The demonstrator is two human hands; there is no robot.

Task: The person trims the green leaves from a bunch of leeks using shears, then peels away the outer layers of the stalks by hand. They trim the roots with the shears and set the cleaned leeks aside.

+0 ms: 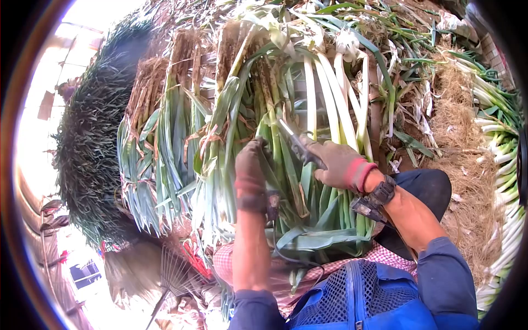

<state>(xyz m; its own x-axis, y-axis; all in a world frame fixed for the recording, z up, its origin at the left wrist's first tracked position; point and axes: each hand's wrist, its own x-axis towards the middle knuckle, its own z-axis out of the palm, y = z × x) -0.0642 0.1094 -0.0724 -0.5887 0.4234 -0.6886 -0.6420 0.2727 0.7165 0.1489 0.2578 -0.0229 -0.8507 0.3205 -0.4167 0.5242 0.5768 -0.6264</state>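
Observation:
My left hand [252,165], in a dark glove with a red cuff, is closed around the green leaves of a leek [268,132] in front of me. Just right of it, my right hand [338,164], gloved the same way, grips a small knife-like tool [302,147]. This tool has a dark handle and a narrow pale tip pointing up and left, close to the leek stalks. Peeled white leeks [330,102] lie beyond my right hand. Soil-covered, unpeeled leeks [179,110] are stacked to the left, roots away from me.
A tall mound of dark green leaves [99,126] rises at far left. Cut roots [459,137] cover the ground on the right, beside a row of white-stalked leeks [503,220]. A wire rake [176,269] lies at lower left. Peelings [410,93] are strewn at upper right.

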